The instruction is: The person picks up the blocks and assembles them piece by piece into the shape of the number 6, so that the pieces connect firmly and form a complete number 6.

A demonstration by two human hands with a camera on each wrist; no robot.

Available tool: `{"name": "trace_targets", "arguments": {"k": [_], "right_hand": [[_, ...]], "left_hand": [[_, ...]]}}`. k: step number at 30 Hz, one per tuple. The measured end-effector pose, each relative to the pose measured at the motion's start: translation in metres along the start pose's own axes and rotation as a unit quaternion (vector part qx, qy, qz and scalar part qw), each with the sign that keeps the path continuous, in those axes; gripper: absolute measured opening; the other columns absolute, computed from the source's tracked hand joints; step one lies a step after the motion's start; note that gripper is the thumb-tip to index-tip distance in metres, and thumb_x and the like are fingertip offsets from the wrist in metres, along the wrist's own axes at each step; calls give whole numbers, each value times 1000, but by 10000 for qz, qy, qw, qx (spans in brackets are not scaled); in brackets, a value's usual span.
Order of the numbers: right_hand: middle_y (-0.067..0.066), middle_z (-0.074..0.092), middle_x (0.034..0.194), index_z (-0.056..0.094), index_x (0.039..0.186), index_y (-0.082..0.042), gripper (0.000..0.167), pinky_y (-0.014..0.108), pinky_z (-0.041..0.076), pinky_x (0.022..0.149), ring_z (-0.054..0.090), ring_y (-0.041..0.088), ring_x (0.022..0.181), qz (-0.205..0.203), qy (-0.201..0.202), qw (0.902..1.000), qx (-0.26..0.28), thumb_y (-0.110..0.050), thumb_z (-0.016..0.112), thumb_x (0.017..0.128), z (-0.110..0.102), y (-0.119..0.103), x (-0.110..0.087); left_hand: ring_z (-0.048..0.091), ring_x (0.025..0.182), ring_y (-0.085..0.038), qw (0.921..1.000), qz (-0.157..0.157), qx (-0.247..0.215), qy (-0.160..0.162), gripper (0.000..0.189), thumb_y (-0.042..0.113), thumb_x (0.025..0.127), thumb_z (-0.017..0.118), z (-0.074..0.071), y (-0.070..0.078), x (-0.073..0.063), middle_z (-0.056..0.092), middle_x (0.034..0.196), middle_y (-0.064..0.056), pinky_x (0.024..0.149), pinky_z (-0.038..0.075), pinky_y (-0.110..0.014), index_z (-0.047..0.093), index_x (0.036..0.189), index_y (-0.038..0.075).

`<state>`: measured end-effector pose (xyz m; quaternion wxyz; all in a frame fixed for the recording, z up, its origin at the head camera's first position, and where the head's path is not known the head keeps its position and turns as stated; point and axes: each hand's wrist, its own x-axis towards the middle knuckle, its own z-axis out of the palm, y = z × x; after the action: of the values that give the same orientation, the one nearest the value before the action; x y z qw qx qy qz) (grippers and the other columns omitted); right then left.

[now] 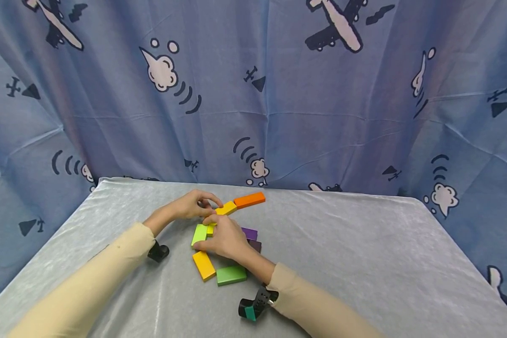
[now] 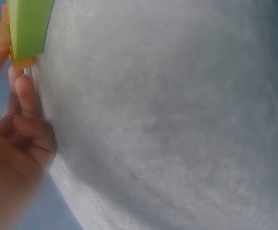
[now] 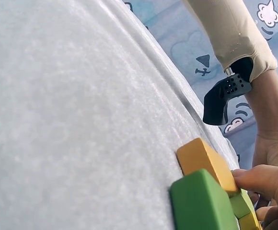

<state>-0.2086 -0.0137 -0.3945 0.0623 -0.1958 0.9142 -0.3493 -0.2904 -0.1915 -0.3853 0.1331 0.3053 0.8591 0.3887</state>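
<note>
Several coloured blocks lie in a curved chain on the cloth in the head view. My left hand (image 1: 190, 204) is at its far end, thumb and index finger pinching the near end of a yellow block (image 1: 226, 208). An orange block (image 1: 250, 200) adjoins that block. Closer in, my right hand (image 1: 227, 238) spans a lime green block (image 1: 199, 235), thumb at the near end and index finger toward the far end. A smaller yellow block (image 1: 210, 230) shows beside it, partly covered by the right hand. In the left wrist view, fingers (image 2: 29, 96) curl below a lime green block (image 2: 29, 28).
Nearer the body lie an amber block (image 1: 204, 266) and a green block (image 1: 231, 275). Purple (image 1: 250, 234) and dark purple (image 1: 255, 245) blocks sit right of the right hand, partly hidden. Grey-white cloth (image 1: 342, 253) covers the table; a blue printed curtain (image 1: 295, 94) hangs behind.
</note>
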Motion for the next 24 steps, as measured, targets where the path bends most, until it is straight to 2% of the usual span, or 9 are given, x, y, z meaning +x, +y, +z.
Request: {"name": "trace_targets", "arguments": {"k": [17, 21, 24], "right_hand": [[-2, 53, 65, 68, 128, -9, 61, 24, 33, 52, 46, 12, 58, -81, 33, 9998, 167, -37, 90, 78, 0, 1, 0], [-3, 43, 58, 67, 129, -8, 61, 23, 26, 47, 37, 11, 49, -246, -50, 9981, 555, -34, 90, 79, -3, 3, -3], [-4, 35, 53, 68, 128, -8, 57, 23, 21, 43, 28, 10, 43, -487, -273, 9934, 1000, -30, 90, 79, -7, 6, -7]], "left_hand": [[57, 75, -19, 10000, 42, 6, -30, 30, -10, 94, 62, 0, -1, 1, 69, 89, -7, 69, 49, -32, 68, 123, -4], [59, 77, -20, 10000, -25, 15, -23, 30, -10, 95, 62, 0, -1, 1, 70, 91, -7, 69, 50, -31, 69, 123, -3], [59, 77, -19, 9999, -121, 15, -13, 30, -8, 95, 63, 0, 0, 2, 70, 90, -7, 69, 49, -31, 69, 123, -1]]}}
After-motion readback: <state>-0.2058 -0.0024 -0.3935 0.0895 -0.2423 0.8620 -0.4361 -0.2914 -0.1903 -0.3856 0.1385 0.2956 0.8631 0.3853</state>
